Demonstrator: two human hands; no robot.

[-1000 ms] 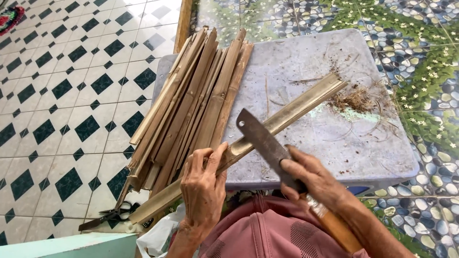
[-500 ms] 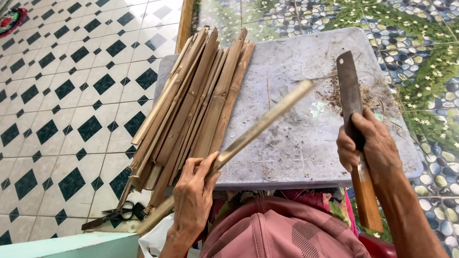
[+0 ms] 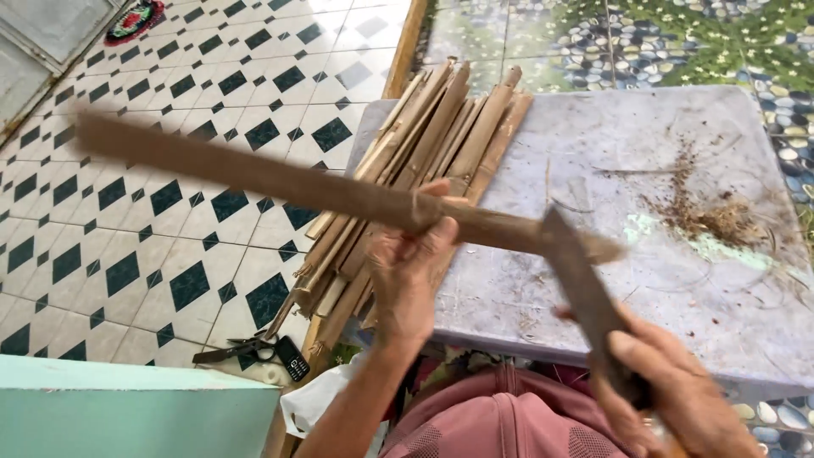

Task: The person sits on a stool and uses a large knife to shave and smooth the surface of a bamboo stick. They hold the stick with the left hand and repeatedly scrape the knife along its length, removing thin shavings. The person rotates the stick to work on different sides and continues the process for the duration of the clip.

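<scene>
Splitting a bamboo strip over the desk [image 3: 678, 153].
Left hand [image 3: 411, 271] gripping bamboo strip [image 3: 280, 182]; right hand [image 3: 670, 394] closed around cleaver [image 3: 585, 297].

Bright, even daylight, soft shadows; motion blur on the bamboo strip [image 3: 280, 182] and knife blade [image 3: 585, 297].

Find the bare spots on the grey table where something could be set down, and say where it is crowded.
Free: between the stacked bamboo slats and the debris pile, plus the table far edge. Crowded: its left side.
</scene>
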